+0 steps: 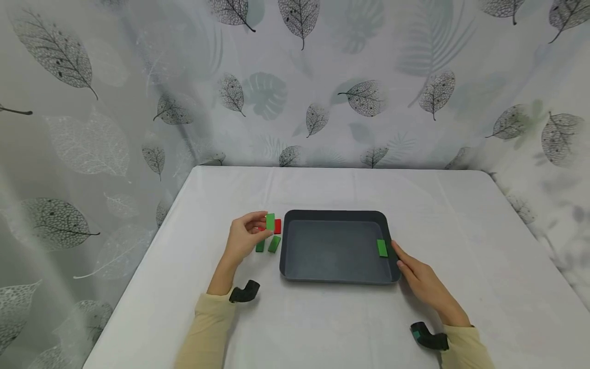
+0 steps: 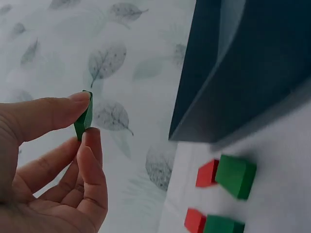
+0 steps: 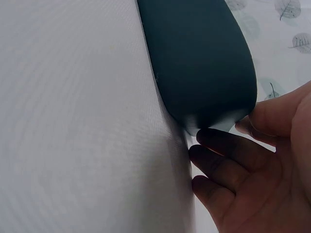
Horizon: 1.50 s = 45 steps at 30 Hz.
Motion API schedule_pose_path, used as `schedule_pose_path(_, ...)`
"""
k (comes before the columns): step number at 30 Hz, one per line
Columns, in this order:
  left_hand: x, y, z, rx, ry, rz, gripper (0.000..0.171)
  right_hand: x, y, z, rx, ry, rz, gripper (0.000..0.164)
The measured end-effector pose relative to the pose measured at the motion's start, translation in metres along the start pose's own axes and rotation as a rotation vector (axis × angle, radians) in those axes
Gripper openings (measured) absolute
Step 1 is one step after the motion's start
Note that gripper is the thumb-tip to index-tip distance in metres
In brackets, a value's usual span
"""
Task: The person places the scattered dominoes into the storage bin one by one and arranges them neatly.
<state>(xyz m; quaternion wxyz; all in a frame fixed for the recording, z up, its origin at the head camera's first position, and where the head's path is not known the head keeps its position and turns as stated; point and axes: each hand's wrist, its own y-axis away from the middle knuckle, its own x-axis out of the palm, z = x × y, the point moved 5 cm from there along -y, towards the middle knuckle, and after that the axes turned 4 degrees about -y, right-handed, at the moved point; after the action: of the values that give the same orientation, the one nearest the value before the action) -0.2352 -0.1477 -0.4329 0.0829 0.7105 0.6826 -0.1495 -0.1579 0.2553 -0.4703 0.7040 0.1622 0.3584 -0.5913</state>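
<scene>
My left hand pinches a green block between thumb and fingers, raised over a small group of blocks left of the tray. In the left wrist view the pinched block is seen nearly edge-on. My right hand rests against the right side of a dark grey baking tray, its fingers fairly straight. The right wrist view shows the thumb at the tray's rim and the fingertips along its outer wall. Inside the tray, near the right wall, lies one green block.
Two green blocks and red blocks lie by the tray's left wall, partly hidden by my left hand. All stand on a white-covered table. Leaf-patterned curtains hang behind and at both sides.
</scene>
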Motion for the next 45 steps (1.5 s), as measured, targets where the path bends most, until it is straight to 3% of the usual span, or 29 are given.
schedule_pose_path(8,0.058,-0.005,-0.029,0.051,0.062,0.061,0.045,0.000,-0.001,0.000,-0.008,0.009,0.000,0.046)
schedule_pose_path(16,0.120,-0.006,-0.042,0.084,0.012,0.128,0.045,0.000,0.000,0.003,-0.032,0.020,-0.012,0.046)
schedule_pose_path(27,0.190,-0.007,-0.050,0.000,-0.101,0.117,0.046,0.000,0.000,0.002,-0.006,0.020,-0.006,0.046)
schedule_pose_path(36,0.223,-0.003,-0.044,-0.047,-0.186,0.052,0.045,0.000,0.001,0.002,0.027,0.017,0.011,0.047)
schedule_pose_path(45,0.238,-0.006,-0.042,-0.070,-0.304,0.012,0.045,0.001,0.001,0.001,0.028,0.016,0.005,0.047)
